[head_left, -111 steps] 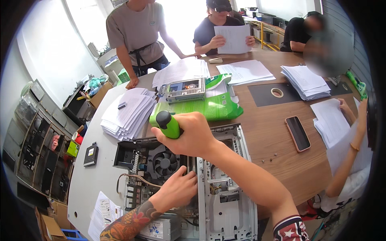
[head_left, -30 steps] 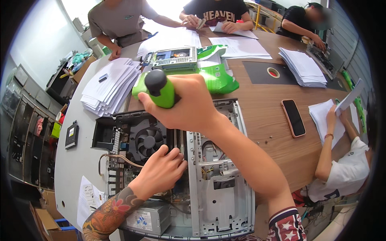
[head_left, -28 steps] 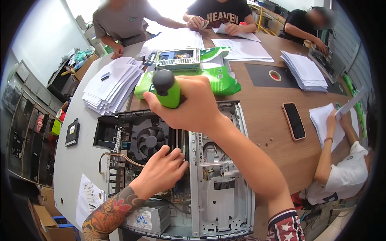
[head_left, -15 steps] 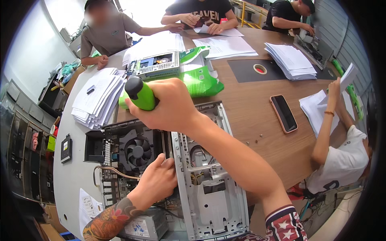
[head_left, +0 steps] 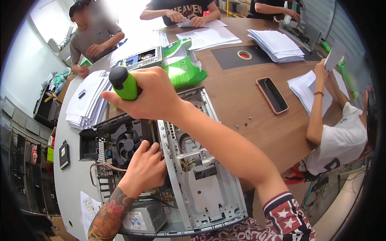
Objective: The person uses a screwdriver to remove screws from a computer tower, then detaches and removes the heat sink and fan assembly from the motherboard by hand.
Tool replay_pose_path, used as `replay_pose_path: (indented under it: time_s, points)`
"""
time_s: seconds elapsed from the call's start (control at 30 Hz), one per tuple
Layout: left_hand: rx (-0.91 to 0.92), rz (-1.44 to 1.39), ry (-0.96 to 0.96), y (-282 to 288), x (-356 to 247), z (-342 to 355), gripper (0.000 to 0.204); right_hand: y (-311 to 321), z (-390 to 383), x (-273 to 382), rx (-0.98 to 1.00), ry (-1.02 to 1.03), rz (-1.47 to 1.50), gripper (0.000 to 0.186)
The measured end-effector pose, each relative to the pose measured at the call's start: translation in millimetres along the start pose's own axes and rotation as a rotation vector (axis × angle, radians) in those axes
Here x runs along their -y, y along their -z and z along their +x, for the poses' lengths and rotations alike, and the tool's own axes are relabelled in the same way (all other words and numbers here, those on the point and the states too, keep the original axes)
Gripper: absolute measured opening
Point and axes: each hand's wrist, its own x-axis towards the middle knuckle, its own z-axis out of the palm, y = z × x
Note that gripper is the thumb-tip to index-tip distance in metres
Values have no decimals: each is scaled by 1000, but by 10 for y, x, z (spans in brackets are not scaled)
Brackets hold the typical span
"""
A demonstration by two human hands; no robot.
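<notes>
My right hand (head_left: 155, 94) is wrapped round the thick green, black-capped handle of a screwdriver (head_left: 128, 86). It is raised over the far end of an opened desktop computer case; the tool's tip is hidden behind the hand. My left hand (head_left: 145, 166) reaches into the case with bent fingers, against the edge of the silver metal chassis frame (head_left: 201, 193). Its fingertips are out of sight, so what they grip cannot be made out. Left of that hand sits a black cooling fan (head_left: 128, 145). A power supply box (head_left: 142, 219) lies by my left forearm.
Stacked papers (head_left: 86, 102), a green plastic package (head_left: 185, 70) and another opened metal unit (head_left: 142, 58) stand beyond the case. To the right lie small screws (head_left: 246, 124), a phone (head_left: 272, 95) and a tape roll (head_left: 244, 55). A co-worker (head_left: 335, 136) holds papers; others sit across the table.
The view has shifted, so most things appear further left and higher. My right hand still grips the screwdriver. My left hand's fingers show more bent over the frame's edge. Co-workers' hands have moved.
</notes>
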Motion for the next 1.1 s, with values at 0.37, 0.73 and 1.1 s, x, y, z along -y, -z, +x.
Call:
replay_pose_path:
  time_s: [0.37,0.73,1.1]
  points:
    - [68,195,-91,-105,-100,-34,9,458,-92,819,-70,-466,585,35]
    - [34,162,-92,-20,-128,-23,7,2406,-1049,791,-321,-980,355,50]
    - [-54,194,-4,-36,-169,-61,11,2696,-1604,565,323,-1208,-1029,65]
